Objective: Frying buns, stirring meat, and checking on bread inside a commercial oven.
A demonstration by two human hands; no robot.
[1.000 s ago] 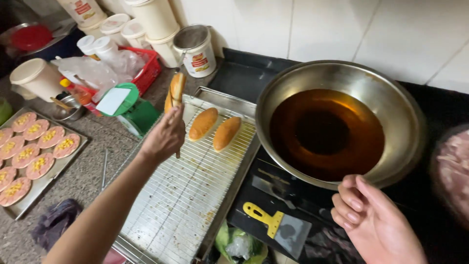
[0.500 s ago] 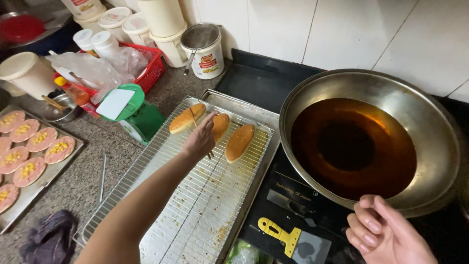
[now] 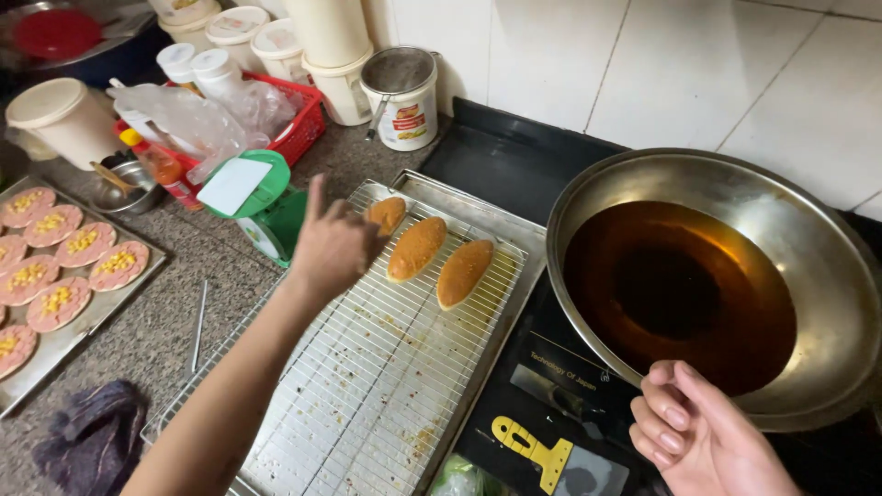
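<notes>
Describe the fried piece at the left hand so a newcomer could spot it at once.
Left of the oil-filled wok lies a wire rack on a metal tray. Three golden fried pieces sit along its far end; the one meant is leftmost, smallest-looking, partly hidden by the left hand.

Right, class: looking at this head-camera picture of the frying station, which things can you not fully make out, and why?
- Third fried bun, head view: partly covered by the left hand, so any grip is unclear.
- Right hand: cut off by the bottom edge.
- Wok: the dark oil hides its bottom.
- Green thing beside the wire rack: cropped by the bottom edge.
- Topped pink rounds: the topping is too small to identify.
</notes>
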